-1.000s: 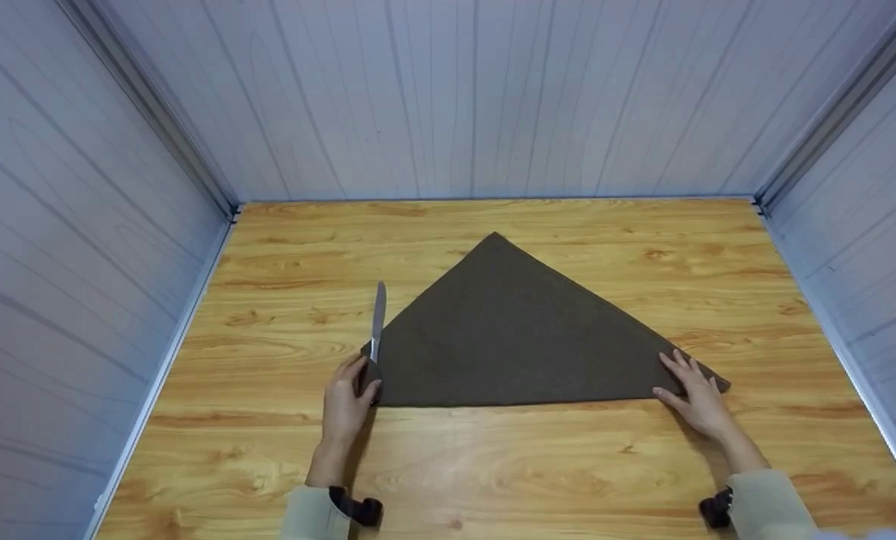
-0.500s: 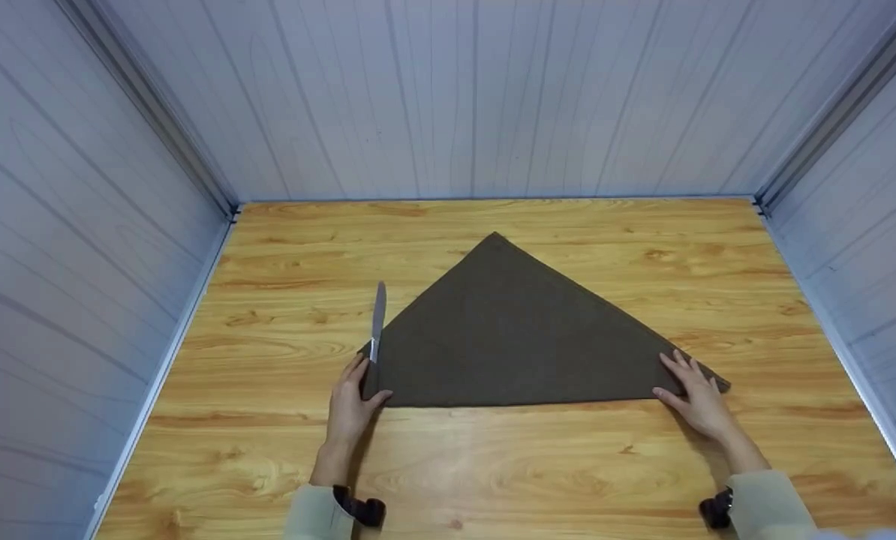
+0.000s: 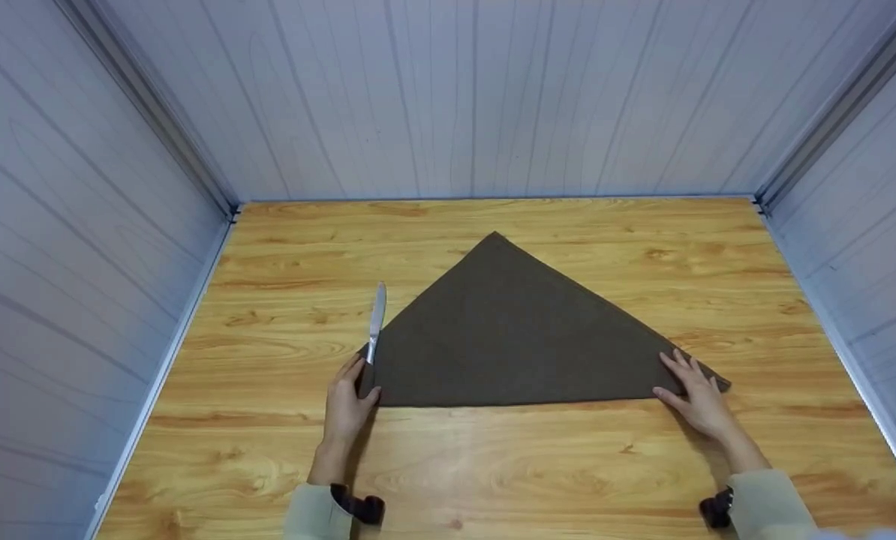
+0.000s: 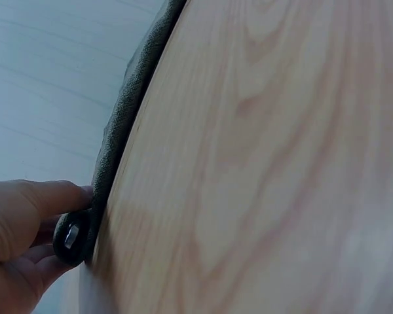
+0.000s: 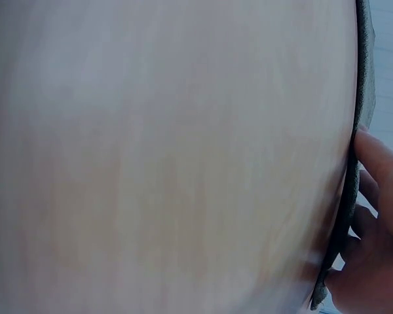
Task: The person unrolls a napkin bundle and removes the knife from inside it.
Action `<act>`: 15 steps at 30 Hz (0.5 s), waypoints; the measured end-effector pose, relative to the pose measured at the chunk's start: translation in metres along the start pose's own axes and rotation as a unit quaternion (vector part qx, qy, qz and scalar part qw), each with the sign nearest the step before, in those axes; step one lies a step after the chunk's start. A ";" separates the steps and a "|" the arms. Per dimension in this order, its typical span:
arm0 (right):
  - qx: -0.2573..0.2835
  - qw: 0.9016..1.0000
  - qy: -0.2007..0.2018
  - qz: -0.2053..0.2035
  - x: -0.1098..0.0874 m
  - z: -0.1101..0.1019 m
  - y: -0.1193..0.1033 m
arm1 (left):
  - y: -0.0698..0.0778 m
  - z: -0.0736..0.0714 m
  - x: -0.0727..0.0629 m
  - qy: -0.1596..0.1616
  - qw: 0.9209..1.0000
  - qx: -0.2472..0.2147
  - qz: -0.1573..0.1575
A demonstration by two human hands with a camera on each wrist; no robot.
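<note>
A dark brown cloth (image 3: 515, 330), folded into a triangle, lies flat with its peak pointing away. At its left end stands a silver table knife (image 3: 377, 315), blade up the table, with its lower part wrapped in the cloth. My left hand (image 3: 347, 401) grips this rolled end between thumb and fingers. In the left wrist view, the end of the knife handle (image 4: 71, 235) shows inside the cloth roll (image 4: 62, 252). My right hand (image 3: 697, 397) rests on the cloth's right corner, fingers spread. In the right wrist view, the thumb lies at the cloth's near edge (image 5: 354, 176).
The cloth lies on a wood-grain table (image 3: 493, 465). Pale panel walls (image 3: 448, 97) rise behind it and along both sides. Each wrist carries a black camera mount, such as the left strap (image 3: 358, 505).
My left thumb moved right onto the cloth, then drew back left. The knife has turned slightly, its blade brighter now, and the cloth lies closer around its handle. The right hand stays still.
</note>
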State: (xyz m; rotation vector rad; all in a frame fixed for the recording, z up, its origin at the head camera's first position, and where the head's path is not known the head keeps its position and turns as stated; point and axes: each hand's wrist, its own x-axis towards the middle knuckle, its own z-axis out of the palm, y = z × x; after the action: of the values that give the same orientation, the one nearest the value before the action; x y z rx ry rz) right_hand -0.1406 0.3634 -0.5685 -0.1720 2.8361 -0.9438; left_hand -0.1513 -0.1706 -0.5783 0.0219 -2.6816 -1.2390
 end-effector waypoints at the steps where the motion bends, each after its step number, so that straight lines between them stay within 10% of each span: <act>1: -0.001 1.000 0.000 -0.001 0.000 0.000 0.000 | 0.000 -0.001 0.000 0.000 1.000 0.002 -0.004; 15: -0.001 1.000 -0.002 -0.003 -0.001 -0.001 -0.001 | 0.000 -0.010 -0.001 0.024 0.999 0.020 -0.024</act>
State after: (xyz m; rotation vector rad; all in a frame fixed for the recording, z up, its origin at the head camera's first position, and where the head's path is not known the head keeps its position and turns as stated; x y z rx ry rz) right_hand -0.1399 0.3630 -0.5670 -0.1814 2.8346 -0.9410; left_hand -0.1485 -0.1777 -0.5721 0.1200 -2.6790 -1.1812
